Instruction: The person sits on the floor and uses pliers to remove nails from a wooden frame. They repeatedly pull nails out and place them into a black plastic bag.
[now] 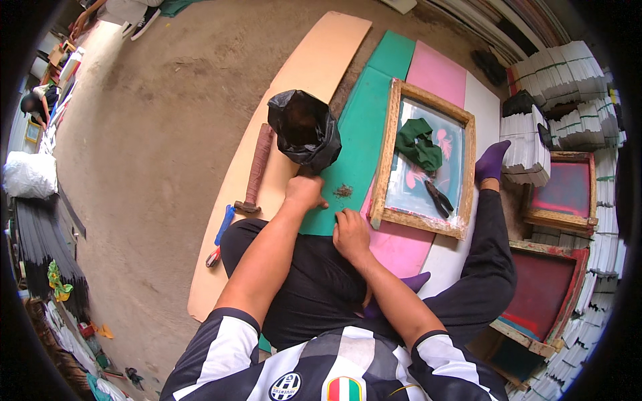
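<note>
A black plastic bag (304, 127) with its mouth wide open sits on the green and peach sheets in front of me. My left hand (306, 192) is closed at its near edge, gripping the plastic; the fingertips are partly hidden. A small heap of thin brown bits, perhaps nails (343, 191), lies on the green sheet (364, 120), between my hands. Just short of that heap, my right hand (351, 231) rests with its fingers curled; whatever they may pinch is too small to make out. To the right lies a wooden-framed screen (386, 160), bearing a crumpled green cloth (419, 145) and dark-handled pliers (439, 198).
Left of the bag lies a hammer (257, 167) with a brown-wrapped handle, then a blue-handled tool (225, 224) and a red-and-blue tool (212, 257). Red-meshed frames (542, 287) and stacked white bundles (525, 144) stand at the right. Another person (41, 103) is at the far left.
</note>
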Motion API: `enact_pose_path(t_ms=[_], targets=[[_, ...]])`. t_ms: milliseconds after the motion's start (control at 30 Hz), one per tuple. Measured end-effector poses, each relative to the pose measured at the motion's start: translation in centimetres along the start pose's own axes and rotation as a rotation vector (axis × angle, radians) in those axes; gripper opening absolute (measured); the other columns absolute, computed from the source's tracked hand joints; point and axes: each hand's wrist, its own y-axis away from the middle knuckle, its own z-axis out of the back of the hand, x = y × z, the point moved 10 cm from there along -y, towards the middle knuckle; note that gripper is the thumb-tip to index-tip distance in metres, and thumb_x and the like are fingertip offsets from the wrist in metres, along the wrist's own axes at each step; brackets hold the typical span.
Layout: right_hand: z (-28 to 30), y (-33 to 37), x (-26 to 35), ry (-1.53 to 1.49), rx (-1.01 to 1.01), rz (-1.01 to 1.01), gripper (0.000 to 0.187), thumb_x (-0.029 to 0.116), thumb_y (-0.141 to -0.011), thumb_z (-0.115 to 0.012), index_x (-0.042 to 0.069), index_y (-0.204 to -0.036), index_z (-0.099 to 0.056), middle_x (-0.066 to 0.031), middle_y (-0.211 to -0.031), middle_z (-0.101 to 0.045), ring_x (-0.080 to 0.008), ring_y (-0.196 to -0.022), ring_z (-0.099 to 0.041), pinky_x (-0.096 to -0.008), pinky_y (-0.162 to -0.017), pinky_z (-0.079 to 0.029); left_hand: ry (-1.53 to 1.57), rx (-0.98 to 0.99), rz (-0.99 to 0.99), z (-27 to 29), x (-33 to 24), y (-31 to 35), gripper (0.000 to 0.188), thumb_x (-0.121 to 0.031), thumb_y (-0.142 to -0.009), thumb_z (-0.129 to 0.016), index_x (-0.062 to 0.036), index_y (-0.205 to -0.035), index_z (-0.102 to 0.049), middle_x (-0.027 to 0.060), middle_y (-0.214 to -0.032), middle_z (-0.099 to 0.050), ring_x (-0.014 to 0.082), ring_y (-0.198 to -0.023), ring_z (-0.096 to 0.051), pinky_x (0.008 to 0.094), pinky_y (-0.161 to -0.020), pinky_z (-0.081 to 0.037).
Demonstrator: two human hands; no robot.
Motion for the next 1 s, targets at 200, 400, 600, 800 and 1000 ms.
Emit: enact_pose_path(t_ms=[200, 400, 600, 800, 1000], targets=[[0.3, -2.4, -0.4, 0.052, -0.048, 0.020, 0.038, 0.006, -0.080, -0.064, 0.000, -0.117, -0.062, -0.0166, -0.113, -0.061, -0.0358, -0.108, -0.059, -0.0448, -0.094, -0.049, 0.061, -0.043, 0.001, 0.1, 0.0, -0.4, 0.053, -0.056, -0.064, -0.087, -0.0156, -0.096, -0.074, 0.0127, -0.094, -0.075, 0.0324, -0.092, -0.073, 0.0459, -0.082, -0.056], [0.7, -3.2, -2.8, 0.043, -0.089, -0.164, 0.052, 0.013, -0.085, -0.070, -0.003, -0.132, -0.054, -0.0205, -0.116, -0.056, -0.0396, -0.110, -0.055, -0.0469, -0.095, -0.048, 0.069, -0.166, -0.003, 1.2, -1.0, -0.1, 0.050, -0.049, -0.066, -0.089, -0.0085, -0.091, -0.075, 0.0147, -0.099, -0.073, 0.0315, -0.093, -0.073, 0.0450, -0.079, -0.059], [0.6, -4.9, -3.0, 0.081, -0.010, -0.333, 0.074, 0.029, -0.082, -0.080, -0.004, -0.139, -0.046, -0.0223, -0.120, -0.051, -0.0405, -0.108, -0.055, -0.0469, -0.095, -0.048, 0.141, -0.098, 0.028, 1.5, -0.5, -0.4, 0.050, -0.050, -0.068, -0.087, -0.0085, -0.093, -0.075, 0.0154, -0.103, -0.073, 0.0333, -0.098, -0.072, 0.0462, -0.082, -0.058], [-2.0, -6.1, -3.8, 0.059, -0.095, -0.276, 0.070, 0.028, -0.081, -0.081, -0.002, -0.137, -0.051, -0.0222, -0.119, -0.052, -0.0402, -0.110, -0.054, -0.0461, -0.094, -0.049, 0.103, 0.101, 0.147, 2.0, 1.0, 0.4, 0.048, -0.052, -0.071, -0.086, -0.0130, -0.098, -0.078, 0.0148, -0.105, -0.075, 0.0335, -0.101, -0.072, 0.0458, -0.086, -0.056], [-0.3, -5.7, -3.0, 0.028, -0.173, -0.287, 0.050, 0.023, -0.087, -0.075, 0.003, -0.131, -0.060, -0.0192, -0.115, -0.056, -0.0384, -0.109, -0.056, -0.0461, -0.089, -0.051, 0.223, 0.226, 0.078, 3.9, 1.1, 2.8, 0.050, -0.052, -0.072, -0.085, -0.0084, -0.094, -0.080, 0.0166, -0.092, -0.076, 0.0319, -0.090, -0.074, 0.0438, -0.081, -0.056]])
